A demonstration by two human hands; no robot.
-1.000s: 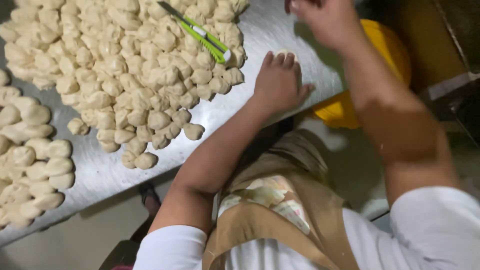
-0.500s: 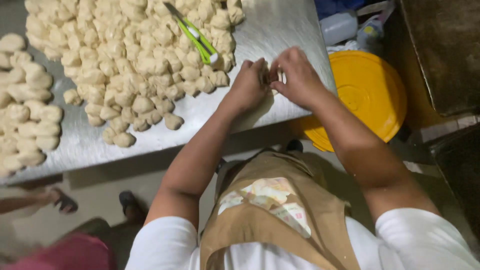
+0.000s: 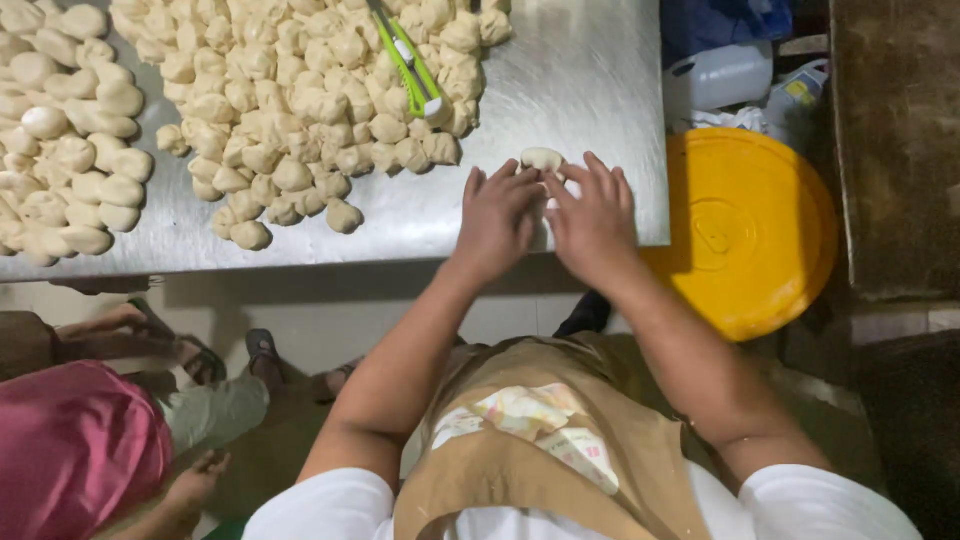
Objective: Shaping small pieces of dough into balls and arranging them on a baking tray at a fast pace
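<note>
dough heap (image 3: 300, 110) with green cutter (image 3: 412, 62) mid-tabletop (image 3: 590, 90) | left hand (image 3: 497, 218) and right hand (image 3: 592, 218) came together since a second ago, fingers curled narrow, fingertips touching single dough piece (image 3: 543, 158) near tabletop edge | yellow lid (image 3: 745, 230) right, below | piece now being shaped

dough piece (image 3: 543, 158): partly hidden by hands | dough heap (image 3: 300, 100): top cropped
</note>
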